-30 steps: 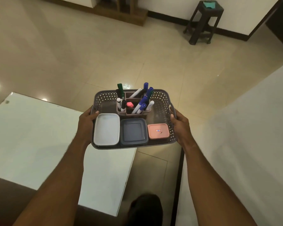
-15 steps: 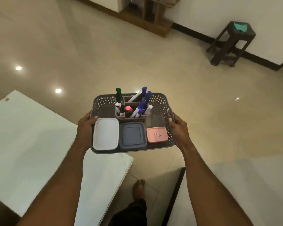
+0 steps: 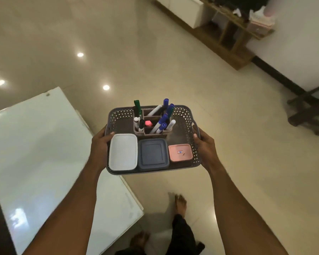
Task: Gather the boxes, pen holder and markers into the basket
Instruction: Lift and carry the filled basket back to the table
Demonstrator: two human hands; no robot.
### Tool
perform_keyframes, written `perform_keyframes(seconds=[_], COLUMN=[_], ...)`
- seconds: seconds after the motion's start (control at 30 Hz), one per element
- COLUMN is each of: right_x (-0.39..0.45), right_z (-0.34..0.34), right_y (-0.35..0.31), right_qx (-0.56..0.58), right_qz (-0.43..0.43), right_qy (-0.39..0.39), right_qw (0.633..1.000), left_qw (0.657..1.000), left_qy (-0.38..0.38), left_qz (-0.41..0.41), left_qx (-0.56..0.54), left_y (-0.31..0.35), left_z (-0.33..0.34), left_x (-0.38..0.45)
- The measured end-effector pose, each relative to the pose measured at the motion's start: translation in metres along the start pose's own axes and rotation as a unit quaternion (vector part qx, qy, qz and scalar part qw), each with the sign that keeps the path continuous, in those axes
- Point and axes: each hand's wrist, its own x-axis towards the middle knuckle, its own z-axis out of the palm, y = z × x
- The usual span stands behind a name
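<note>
Both hands carry the basket (image 3: pixel 184 115) in the air above the floor (image 3: pixel 173 61), out in front of the person. Left hand (image 3: pixel 99 146) has its grip clamped on the basket's left rim, thumb over the edge; right hand (image 3: pixel 205 146) is clamped on the right rim by the handle slot.

Inside, along the near wall, three boxes side by side: white box (image 3: pixel 123 154) left, blue box (image 3: pixel 152 155) middle, pink box (image 3: pixel 180 152) right (smallest, with a small sticker on the lid). White and blue touch.

Behind them the pen holder (image 3: pixel 151 130) stands upright in the far half, markers (image 3: pixel 163 121) poking out, blue, green and white caps.

White tabletop (image 3: pixel 35 144) lies lower left, below the basket's left corner. Bare foot (image 3: pixel 180 203) on the floor beneath.
</note>
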Motion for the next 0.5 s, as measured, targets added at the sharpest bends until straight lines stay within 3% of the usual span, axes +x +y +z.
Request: perform_keyframes(seconds=[0.23,0.5], right_x=[0.114,0.213], right_z=[0.044,0.106], right_y=[-0.039,-0.065], right_qx=[-0.046,-0.096], right_qz=[-0.004,-0.010], right_qy=[-0.144,-0.304], right_qw=[0.989,0.948], left_qw=[0.988,0.955], left_qy=[0.142,0.268], left_qz=[0.020,0.037], left_qx=[-0.060,-0.121], left_y=[0.009,0.002], left_z=[0.006,0.002], left_x=[0.028,0.036])
